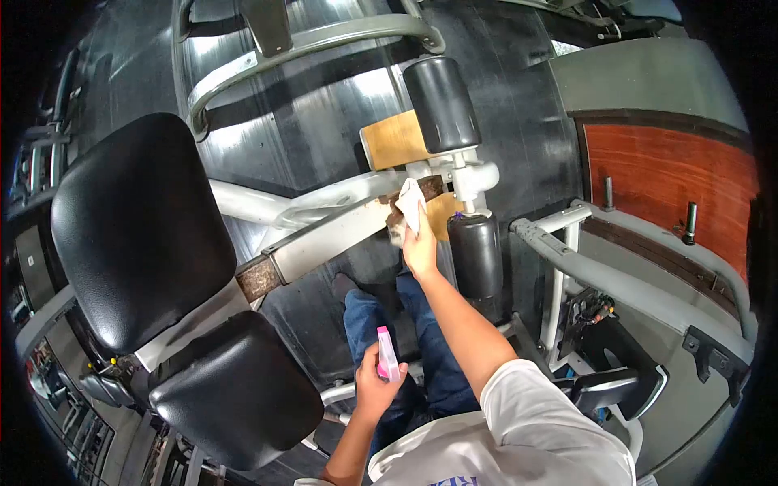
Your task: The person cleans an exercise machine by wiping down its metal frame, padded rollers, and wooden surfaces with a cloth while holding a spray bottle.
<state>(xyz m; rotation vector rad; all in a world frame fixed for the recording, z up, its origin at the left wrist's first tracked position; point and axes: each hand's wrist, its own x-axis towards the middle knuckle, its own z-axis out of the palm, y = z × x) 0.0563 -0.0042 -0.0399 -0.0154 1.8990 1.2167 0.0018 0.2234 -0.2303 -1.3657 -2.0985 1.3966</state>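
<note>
My right hand (419, 247) is closed on a white cloth (411, 202), which lies against the rusty end of a bench's metal beam (332, 241). Close by are two black foam rollers, an upper roller (442, 104) and a lower roller (475, 255), on a white bracket. A wooden plate (395, 139) shows behind the bracket. Lower down, in front of my legs, my left hand (376, 390) is wrapped round a pink and clear spray bottle (387, 352). The fingertips of my right hand are partly covered by the cloth.
Two black padded seats, a larger pad (142, 231) and a smaller pad (237, 390), sit to the left on the same frame. A curved grey tube (324, 40) crosses the top. On the right stands another machine's grey frame (624, 279) by a reddish wood panel (664, 190).
</note>
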